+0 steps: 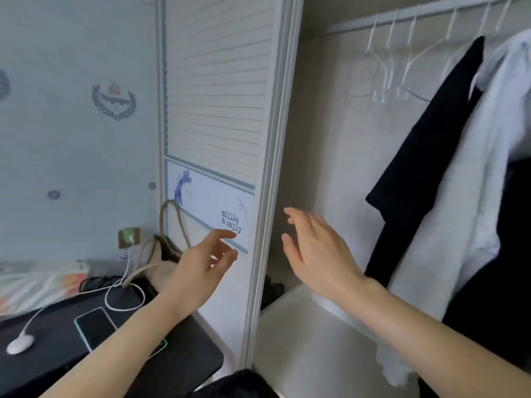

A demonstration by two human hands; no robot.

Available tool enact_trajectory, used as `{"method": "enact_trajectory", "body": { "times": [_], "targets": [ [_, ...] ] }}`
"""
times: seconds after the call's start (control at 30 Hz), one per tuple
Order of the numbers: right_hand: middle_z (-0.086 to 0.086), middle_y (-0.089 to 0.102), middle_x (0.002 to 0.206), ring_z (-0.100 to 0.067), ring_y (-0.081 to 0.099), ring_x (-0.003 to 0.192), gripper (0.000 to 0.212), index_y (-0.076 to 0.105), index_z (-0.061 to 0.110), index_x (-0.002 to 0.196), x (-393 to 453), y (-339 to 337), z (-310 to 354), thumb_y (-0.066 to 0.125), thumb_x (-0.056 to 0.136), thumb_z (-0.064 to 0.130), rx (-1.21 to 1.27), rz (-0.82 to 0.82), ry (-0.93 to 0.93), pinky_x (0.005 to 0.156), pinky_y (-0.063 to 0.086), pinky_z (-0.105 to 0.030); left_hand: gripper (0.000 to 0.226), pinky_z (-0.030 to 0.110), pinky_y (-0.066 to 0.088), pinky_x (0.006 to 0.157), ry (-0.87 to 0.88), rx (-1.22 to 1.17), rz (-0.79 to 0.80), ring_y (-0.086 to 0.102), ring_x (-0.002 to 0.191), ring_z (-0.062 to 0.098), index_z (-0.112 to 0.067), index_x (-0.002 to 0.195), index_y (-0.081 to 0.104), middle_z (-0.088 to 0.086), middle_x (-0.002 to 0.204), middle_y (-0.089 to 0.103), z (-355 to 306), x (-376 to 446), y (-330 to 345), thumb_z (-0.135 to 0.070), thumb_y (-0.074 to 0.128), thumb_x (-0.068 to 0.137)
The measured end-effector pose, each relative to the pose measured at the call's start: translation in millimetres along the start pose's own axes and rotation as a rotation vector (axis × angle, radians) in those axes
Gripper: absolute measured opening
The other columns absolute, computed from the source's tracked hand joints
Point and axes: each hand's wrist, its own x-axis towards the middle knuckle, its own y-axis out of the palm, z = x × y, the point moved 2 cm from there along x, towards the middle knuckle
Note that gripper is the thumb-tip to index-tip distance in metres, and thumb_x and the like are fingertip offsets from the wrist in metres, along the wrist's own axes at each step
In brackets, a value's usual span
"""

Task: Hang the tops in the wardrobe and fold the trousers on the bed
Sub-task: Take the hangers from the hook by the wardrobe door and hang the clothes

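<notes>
Pale wardrobe [324, 156] fills the right half of the head view, its slatted sliding door [218, 90] pushed left so the hanging space stands open. On the rail [416, 14] at the top several empty white hangers [385, 64] hang together, and to their right a black top [425, 168] and a white top [471, 214] are already hung, draping down toward the shelf [304, 334]. Both hands reach forward bare and holding nothing: the left hand [201, 262] hovers before the door with loosely curled fingers, the right hand [319, 254] is spread flat just inside the opening, probably heading for a hanger. At near left a dark worktop [184, 360] carries a phone [94, 326] and a white cable [123, 291]. No trousers show, and the bed is not clearly in view.
</notes>
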Motion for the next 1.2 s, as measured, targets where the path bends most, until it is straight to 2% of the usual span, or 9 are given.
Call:
{"method": "enact_trajectory", "body": {
  "times": [0.13,0.3,0.43,0.57,0.67,0.73,0.9,1.07,1.2],
  "targets": [
    [-0.002,0.051,0.133,-0.019,0.046,0.121,0.046,0.035,0.014,0.142,-40.3,39.6,48.4,0.039,0.100,0.033,0.256,0.146,-0.107,0.095,0.041,-0.030,0.024,0.014,0.048,0.079,-0.191,0.042,-0.145,0.065,0.092,-0.002,-0.042,0.114,0.055,-0.020,0.092,0.070,-0.9,-109.0,-30.5,-0.026,0.055,0.097],
    [0.003,0.053,0.129,-0.015,0.048,0.117,0.045,0.035,0.019,0.141,-112.3,63.5,129.5,0.037,0.100,0.038,0.487,0.279,-0.337,0.088,0.040,-0.026,0.024,0.002,0.044,0.068,-0.481,0.143,-0.383,0.063,0.090,-0.010,-0.048,0.102,0.056,-0.021,0.087,0.070,-15.8,-264.6,-42.8,-0.025,0.057,0.097],
    [0.003,0.056,0.122,-0.016,0.049,0.115,0.044,0.040,0.017,0.139,-182.4,53.3,205.2,0.042,0.099,0.035,0.705,0.396,-0.504,0.085,0.040,-0.025,0.030,0.021,0.052,0.068,-0.751,0.279,-0.557,0.067,0.079,0.002,-0.053,0.097,0.056,-0.019,0.082,0.070,-57.5,-399.6,-48.0,-0.024,0.060,0.094],
    [0.003,0.059,0.119,-0.019,0.050,0.114,0.040,0.042,0.016,0.136,-239.9,36.8,263.0,0.043,0.099,0.033,0.871,0.503,-0.611,0.088,0.044,-0.031,0.043,0.020,0.051,0.071,-0.945,0.365,-0.716,0.066,0.072,0.002,-0.059,0.093,0.056,-0.019,0.076,0.070,-98.5,-501.0,-46.6,-0.016,0.061,0.093],
    [0.004,0.061,0.109,-0.016,0.052,0.108,0.036,0.045,0.016,0.131,-282.8,26.4,301.4,0.042,0.099,0.032,0.966,0.591,-0.696,0.084,0.039,-0.025,0.033,0.026,0.050,0.067,-1.046,0.340,-0.879,0.064,0.066,0.002,-0.046,0.090,0.060,-0.017,0.073,0.070,-126.3,-569.3,-40.1,-0.014,0.059,0.094],
    [0.003,0.062,0.106,-0.017,0.054,0.106,0.036,0.046,0.014,0.131,-318.8,15.3,337.1,0.044,0.098,0.031,0.992,0.675,-0.751,0.087,0.037,-0.028,0.027,0.032,0.052,0.067,-1.123,0.335,-0.982,0.065,0.066,0.005,-0.042,0.091,0.060,-0.017,0.072,0.069,-145.7,-623.6,-36.2,-0.015,0.057,0.096],
    [0.001,0.064,0.109,-0.020,0.053,0.109,0.036,0.045,0.017,0.131,-392.1,2.5,413.2,0.043,0.098,0.032,0.993,0.833,-0.881,0.085,0.047,-0.037,0.023,0.031,0.052,0.070,-1.288,0.314,-1.097,0.065,0.066,0.006,-0.036,0.095,0.060,-0.012,0.072,0.070,-178.8,-719.4,-30.3,-0.014,0.056,0.096],
    [-0.004,0.062,0.115,-0.024,0.053,0.109,0.035,0.046,0.015,0.128,-484.0,-8.2,503.5,0.041,0.098,0.034,0.888,1.056,-1.000,0.083,0.046,-0.037,0.016,0.017,0.049,0.055,-1.453,0.252,-1.227,0.064,0.065,0.006,-0.034,0.097,0.062,-0.011,0.075,0.071,-207.5,-840.7,-26.8,-0.019,0.056,0.097],
    [-0.008,0.060,0.117,-0.027,0.054,0.108,0.035,0.046,0.015,0.127,-550.1,-2.4,566.1,0.039,0.098,0.034,0.770,1.210,-1.020,0.082,0.047,-0.039,0.013,0.034,0.056,0.070,-1.627,0.192,-1.236,0.066,0.073,0.007,-0.031,0.097,0.063,-0.005,0.078,0.071,-207.9,-930.2,-33.5,-0.020,0.056,0.097]
  ]
}}
